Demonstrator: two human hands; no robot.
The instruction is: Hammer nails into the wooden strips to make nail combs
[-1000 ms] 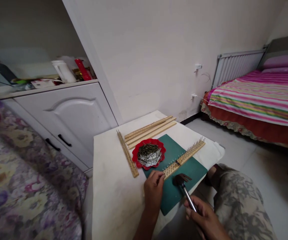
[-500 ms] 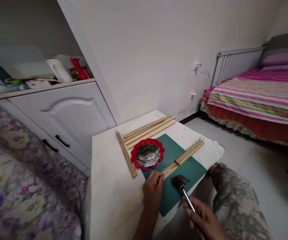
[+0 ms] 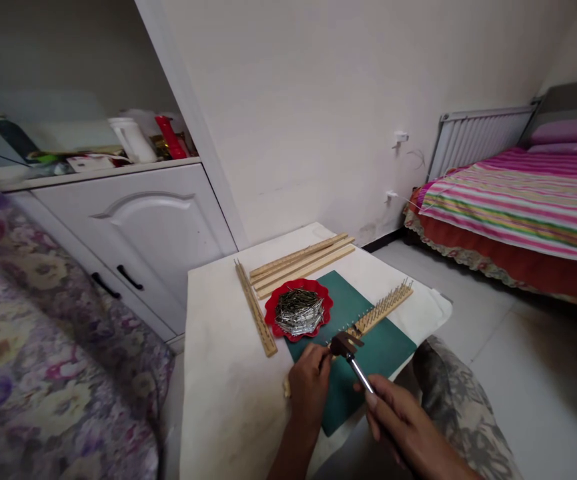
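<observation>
My right hand (image 3: 393,413) is wrapped round the handle of a claw hammer (image 3: 361,373). The hammer's dark head is low over the near end of a nail-studded wooden strip (image 3: 385,308), right beside my left fingertips. With its fingers pinched together, my left hand (image 3: 311,377) is at that same end, on what appears to be a nail, largely hidden by the fingers and hammer head. The strip lies slanted across a green mat (image 3: 345,393), with rows of nails standing up from it. A red scalloped dish (image 3: 269,313) heaped with loose nails (image 3: 299,312) sits left of the strip.
Another wooden strip (image 3: 255,310) with nails at its far end lies left of the dish. Several wooden strips (image 3: 303,265) lie behind it. The white-covered table (image 3: 218,393) meets the wall; a cabinet (image 3: 143,233) is at left, a bed (image 3: 518,193) at right.
The hammer has come up-left in view, its head now beside my left fingertips and covering the strip's near end. My left hand stays at the strip. The view has shifted slightly.
</observation>
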